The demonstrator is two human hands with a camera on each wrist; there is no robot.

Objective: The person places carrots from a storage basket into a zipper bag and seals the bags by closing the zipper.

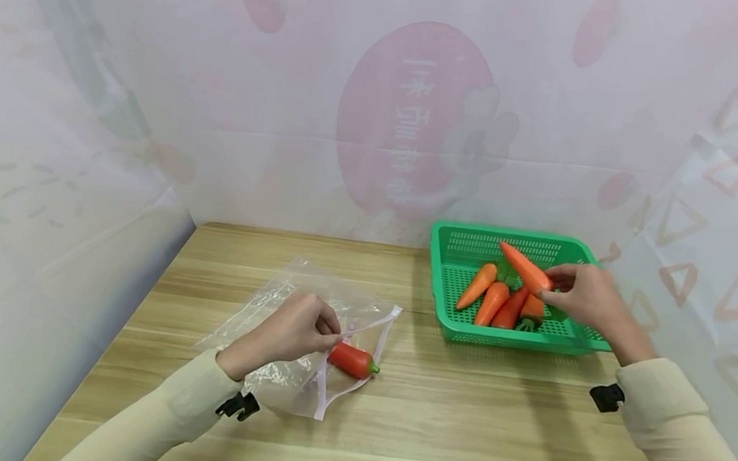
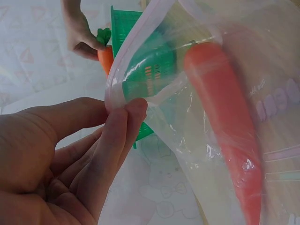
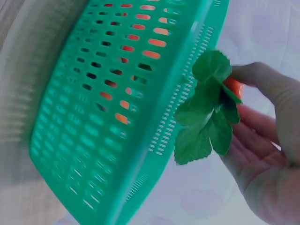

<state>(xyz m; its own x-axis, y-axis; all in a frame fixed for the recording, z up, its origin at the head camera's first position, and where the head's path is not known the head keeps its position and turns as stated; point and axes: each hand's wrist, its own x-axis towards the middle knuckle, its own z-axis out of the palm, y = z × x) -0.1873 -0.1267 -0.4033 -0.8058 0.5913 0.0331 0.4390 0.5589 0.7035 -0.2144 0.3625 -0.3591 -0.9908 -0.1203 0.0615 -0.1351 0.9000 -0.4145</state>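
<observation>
Long orange plastic carrot (image 1: pixel 525 268) with green leaves, lifted over the green perforated plastic basket (image 1: pixel 458 329), pinched at its leafy end by the right hand (image 1: pixel 586 297). Four more carrots (image 1: pixel 499 300) inside (heaped together). Clear zip-top plastic bag (image 1: pixel 288 378) on the wooden worktop (image 1: pixel 458 422), rim pinched by the left hand (image 1: pixel 294 331), one orange carrot (image 1: pixel 352 360) within.

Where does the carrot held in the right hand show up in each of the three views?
Head: carrot right of centre, lifted over the green basket in the right hand.
Left wrist: top left, only its orange top under the fingers.
Right wrist: right of centre, mostly its green leaves.
Shared landmark: the green basket.
</observation>
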